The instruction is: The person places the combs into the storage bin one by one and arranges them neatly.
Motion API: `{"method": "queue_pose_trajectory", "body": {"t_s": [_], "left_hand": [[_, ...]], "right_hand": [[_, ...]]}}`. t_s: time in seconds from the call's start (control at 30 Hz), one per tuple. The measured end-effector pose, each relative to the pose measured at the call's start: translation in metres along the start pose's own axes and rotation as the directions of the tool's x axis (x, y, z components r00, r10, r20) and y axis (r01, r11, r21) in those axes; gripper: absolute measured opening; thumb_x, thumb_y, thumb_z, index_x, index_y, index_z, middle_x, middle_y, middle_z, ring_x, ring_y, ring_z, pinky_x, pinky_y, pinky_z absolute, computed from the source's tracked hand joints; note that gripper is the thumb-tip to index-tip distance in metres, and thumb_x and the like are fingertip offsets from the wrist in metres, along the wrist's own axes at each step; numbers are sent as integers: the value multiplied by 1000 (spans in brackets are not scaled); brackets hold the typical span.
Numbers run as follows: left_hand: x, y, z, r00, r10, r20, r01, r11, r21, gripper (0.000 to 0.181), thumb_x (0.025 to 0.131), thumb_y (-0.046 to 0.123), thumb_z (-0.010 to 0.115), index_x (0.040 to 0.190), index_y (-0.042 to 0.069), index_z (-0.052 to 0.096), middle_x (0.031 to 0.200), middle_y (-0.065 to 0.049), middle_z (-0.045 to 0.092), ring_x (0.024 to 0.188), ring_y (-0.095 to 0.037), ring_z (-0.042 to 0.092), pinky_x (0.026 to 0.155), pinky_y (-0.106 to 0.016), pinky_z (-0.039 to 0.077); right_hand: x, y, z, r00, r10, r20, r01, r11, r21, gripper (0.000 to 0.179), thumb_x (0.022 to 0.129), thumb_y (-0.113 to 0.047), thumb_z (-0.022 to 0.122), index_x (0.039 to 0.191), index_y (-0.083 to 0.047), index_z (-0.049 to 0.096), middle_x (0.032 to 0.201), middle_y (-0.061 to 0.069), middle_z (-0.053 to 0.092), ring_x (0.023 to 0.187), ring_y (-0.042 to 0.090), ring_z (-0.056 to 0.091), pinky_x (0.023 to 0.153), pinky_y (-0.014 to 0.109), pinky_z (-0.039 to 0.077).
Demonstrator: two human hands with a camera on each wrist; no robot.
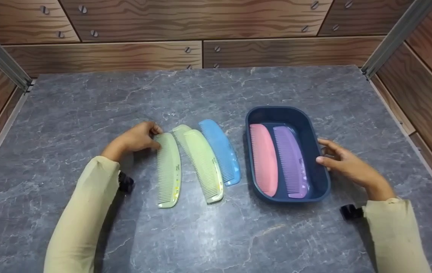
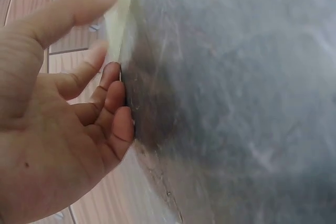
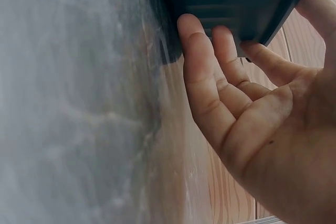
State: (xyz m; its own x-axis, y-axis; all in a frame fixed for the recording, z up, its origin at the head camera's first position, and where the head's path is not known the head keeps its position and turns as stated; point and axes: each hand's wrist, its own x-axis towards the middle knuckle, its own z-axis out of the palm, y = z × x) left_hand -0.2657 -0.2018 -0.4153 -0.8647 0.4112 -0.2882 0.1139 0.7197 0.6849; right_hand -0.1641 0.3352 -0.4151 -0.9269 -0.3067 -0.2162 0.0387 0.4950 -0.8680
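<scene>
The right hand [image 1: 352,167] grips the box [image 1: 309,151]; the left hand [image 1: 135,137], loosely open, may fumble the leftmost comb [image 1: 169,170] because it lies flat.

Grey marbled worktop [image 1: 87,98] shows glare [image 1: 208,227] near front; wood-patterned walls [image 1: 140,19] behind and both sides; metal posts [image 1: 2,58] at far corners.

Illegible tiny print [image 1: 178,167] on combs [image 1: 168,170]
</scene>
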Motion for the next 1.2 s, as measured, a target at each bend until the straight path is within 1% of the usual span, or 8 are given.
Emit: {"method": "queue_pose_trajectory", "body": {"t_s": [0.13, 0.23, 0.37, 0.6, 0.77, 1.0, 1.1, 1.2], "left_hand": [[0, 1, 0, 1000, -13, 16, 13, 1000, 2, 50, 77, 7, 70, 122, -7, 54, 113, -20, 56, 99, -26, 50, 88, -34, 42], [-3, 2, -1, 999, -8, 31, 6, 998, 59, 56, 77, 14, 73, 126, -4, 54, 120, -21, 54, 107, -30, 49, 96, -41, 41], [-9, 2, -3, 999, 7, 48, -13, 992, 125, 64, 76, 19, 77, 132, 3, 52, 131, -23, 46, 121, -37, 41, 106, -52, 33], [-11, -3, -3, 998, 16, 69, -26, 989, 147, 72, 77, 17, 78, 141, 10, 47, 135, -23, 40, 126, -40, 37, 107, -56, 31], [-11, -6, -2, 998, 21, 54, -28, 991, 130, 70, 76, 16, 79, 140, 10, 49, 134, -23, 41, 123, -38, 39, 107, -55, 32], [-12, -9, 0, 999, 32, 34, -35, 996, 87, 68, 74, 15, 80, 133, 2, 49, 132, -23, 43, 123, -37, 39, 109, -53, 30], [-12, -9, 0, 999, 36, 30, -37, 998, 55, 67, 74, 13, 79, 131, 0, 48, 130, -23, 44, 122, -37, 39, 109, -53, 30], [-12, -10, 0, 998, 48, 30, -48, 999, 9, 66, 74, 9, 78, 130, -3, 46, 127, -22, 44, 120, -36, 41, 107, -50, 33]], "right_hand": [[0, 0, 1, 1000, 13, 0, -13, 1000, -8, 65, 98, -17, 54, 150, 2, 21, 119, 2, 51, 96, 1, 59, 79, 22, 52], [0, 0, 1, 1000, 10, 2, -10, 1000, -1, 65, 98, -18, 54, 150, 3, 20, 119, 3, 52, 96, 1, 59, 79, 23, 52], [0, 0, 1, 1000, 9, -3, -9, 1000, 6, 64, 98, -18, 54, 150, 3, 21, 118, 2, 53, 96, 2, 60, 80, 23, 53], [0, 0, 1, 1000, 5, -9, -5, 1000, -4, 64, 98, -18, 54, 149, 2, 22, 119, -1, 53, 97, 0, 59, 80, 22, 52], [1, 0, 2, 1000, 6, -9, -6, 1000, -5, 64, 98, -17, 54, 149, 3, 22, 120, 1, 52, 98, -1, 59, 80, 21, 51], [1, -2, 1, 1000, 0, 3, 0, 1000, 12, 64, 98, -16, 54, 149, 4, 21, 121, 3, 52, 98, -1, 58, 79, 22, 52], [0, -2, 1, 1000, 6, 11, -6, 999, 31, 64, 98, -16, 53, 149, 4, 20, 120, 0, 52, 98, 0, 59, 79, 23, 52], [0, -1, 2, 1000, 18, 9, -19, 999, 27, 65, 98, -18, 54, 150, 4, 19, 122, 2, 52, 98, 0, 60, 80, 23, 52]]}}
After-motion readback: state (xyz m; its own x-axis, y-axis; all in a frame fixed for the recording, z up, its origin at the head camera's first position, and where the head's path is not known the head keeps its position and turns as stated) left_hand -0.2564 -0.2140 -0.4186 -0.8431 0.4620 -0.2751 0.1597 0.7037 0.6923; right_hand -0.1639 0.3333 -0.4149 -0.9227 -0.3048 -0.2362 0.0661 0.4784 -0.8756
